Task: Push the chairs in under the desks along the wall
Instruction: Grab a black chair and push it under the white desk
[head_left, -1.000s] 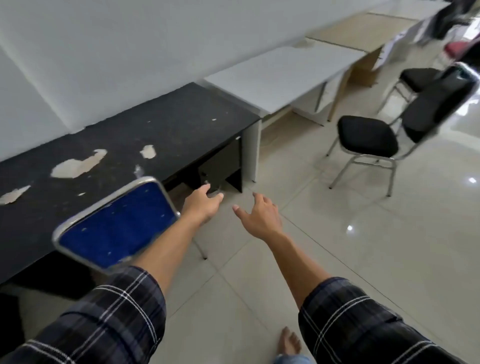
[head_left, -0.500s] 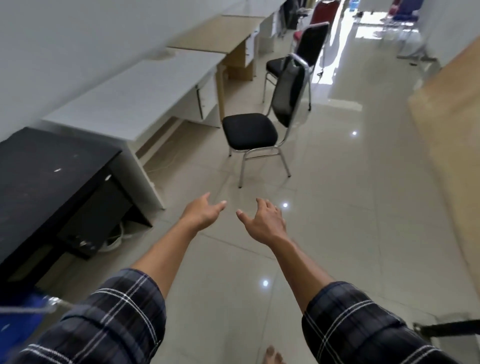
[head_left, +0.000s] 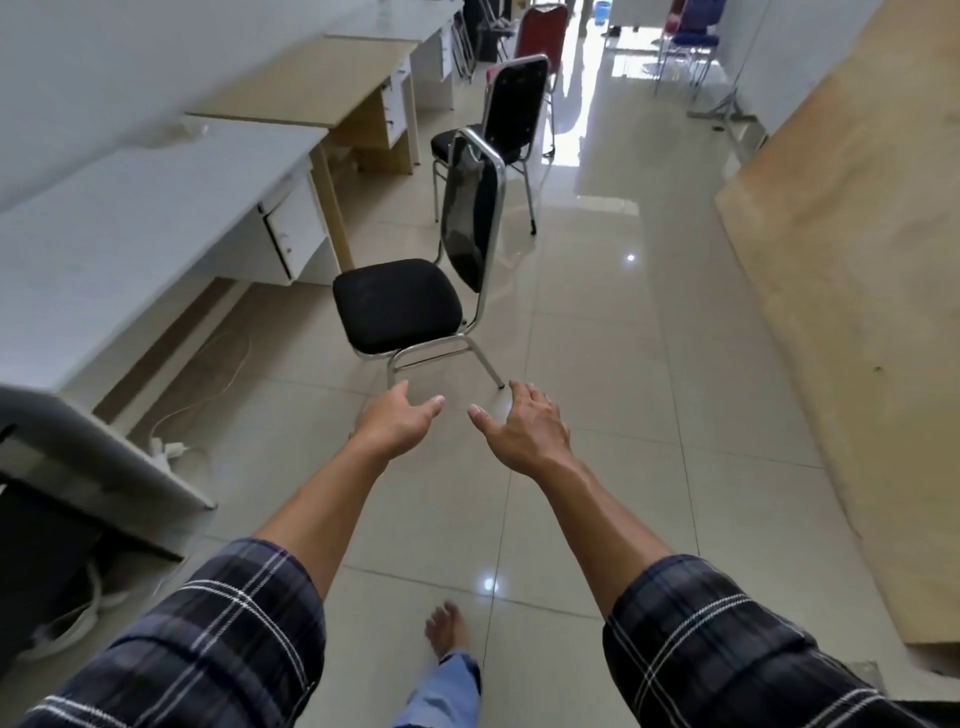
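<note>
Black chair (head_left: 400, 306) stands clear of the white desk (head_left: 156, 218), not pushed in; left hand (head_left: 397, 423) and right hand (head_left: 524, 428) short of it, fingers spread, empty.

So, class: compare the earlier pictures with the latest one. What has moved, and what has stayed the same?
The view has turned away from the blue chair and black desk and advanced down the aisle; the nearest black chair now stands just ahead. Unchanged: left hand and right hand are still open and empty, and that chair still stands out from the white desk.
</note>
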